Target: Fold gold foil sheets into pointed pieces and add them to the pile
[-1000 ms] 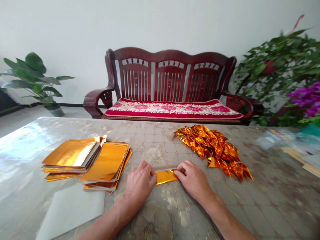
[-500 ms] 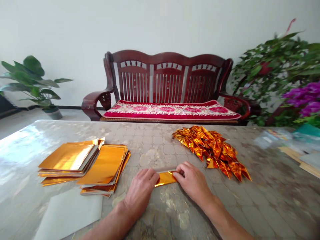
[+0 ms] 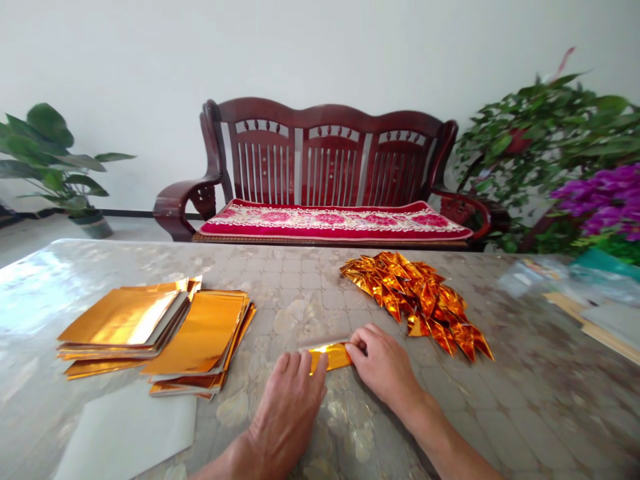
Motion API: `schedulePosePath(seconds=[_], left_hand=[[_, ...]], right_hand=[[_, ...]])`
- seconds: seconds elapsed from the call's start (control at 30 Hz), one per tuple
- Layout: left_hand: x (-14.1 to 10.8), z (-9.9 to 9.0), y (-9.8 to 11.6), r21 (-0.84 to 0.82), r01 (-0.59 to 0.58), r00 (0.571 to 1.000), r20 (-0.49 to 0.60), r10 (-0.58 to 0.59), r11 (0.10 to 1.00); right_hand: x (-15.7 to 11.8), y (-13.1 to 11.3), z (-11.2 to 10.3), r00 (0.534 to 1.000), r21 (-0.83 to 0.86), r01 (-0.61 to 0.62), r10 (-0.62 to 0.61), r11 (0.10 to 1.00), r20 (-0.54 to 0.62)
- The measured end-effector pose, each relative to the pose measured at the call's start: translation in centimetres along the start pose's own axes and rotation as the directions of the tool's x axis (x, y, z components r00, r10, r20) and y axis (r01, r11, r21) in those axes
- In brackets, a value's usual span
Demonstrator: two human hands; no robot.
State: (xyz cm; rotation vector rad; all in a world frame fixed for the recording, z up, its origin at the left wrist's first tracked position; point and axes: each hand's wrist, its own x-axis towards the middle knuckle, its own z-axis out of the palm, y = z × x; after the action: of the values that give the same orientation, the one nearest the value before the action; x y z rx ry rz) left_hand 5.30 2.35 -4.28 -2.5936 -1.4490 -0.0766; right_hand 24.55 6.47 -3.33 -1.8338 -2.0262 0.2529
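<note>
A narrow folded strip of gold foil paper (image 3: 336, 355) lies on the table in front of me. My right hand (image 3: 383, 363) pinches its right end between thumb and fingers. At the left end, my left hand (image 3: 295, 400) rests palm down, its fingers stretched forward and the fingertips on the foil. What lies under those fingertips is hidden. Beyond my right hand is a heap of folded, pointed gold foil pieces (image 3: 420, 297).
Two stacks of gold foil sheets, a left stack (image 3: 120, 317) and a right stack (image 3: 200, 333), lie on the patterned tabletop (image 3: 280, 273). A pale sheet (image 3: 130, 427) lies nearer. Plastic bags (image 3: 535, 277) sit at right. Beyond the table stands a wooden bench (image 3: 330, 160).
My left hand has loosened its pinch and shifted nearer to me, its fingers now extended over the strip's left end. My right hand keeps its pinch. The view has turned slightly right.
</note>
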Motion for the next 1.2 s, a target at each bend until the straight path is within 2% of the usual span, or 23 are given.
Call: schedulePosePath(seconds=[0.43,0.6,0.83,1.0,1.2], left_hand=[[-0.20,-0.37,0.48,0.016,0.011,0.999,0.036,-0.012,1.000],[-0.18,-0.14,0.83,0.037,-0.032,0.999,0.009,0.032,0.999],[-0.05,0.04,0.66,0.001,-0.071,0.997,0.020,0.071,0.997],[0.12,-0.08,0.55,-0.052,-0.045,0.999,-0.023,0.044,0.998],[0.13,-0.30,0.68,-0.117,-0.011,1.000,-0.012,0.010,0.993]], right_hand=[[0.04,-0.14,0.30,1.000,-0.088,0.011,-0.012,0.996,-0.008],[0.04,-0.25,0.24,1.000,-0.106,0.014,-0.016,0.994,-0.016],[-0.05,-0.16,0.13,0.999,-0.117,0.006,-0.011,0.993,-0.039],[-0.05,-0.04,0.22,0.999,-0.115,-0.007,0.003,0.993,-0.039],[-0.24,-0.04,0.27,0.999,-0.134,0.004,-0.011,0.991,-0.047]])
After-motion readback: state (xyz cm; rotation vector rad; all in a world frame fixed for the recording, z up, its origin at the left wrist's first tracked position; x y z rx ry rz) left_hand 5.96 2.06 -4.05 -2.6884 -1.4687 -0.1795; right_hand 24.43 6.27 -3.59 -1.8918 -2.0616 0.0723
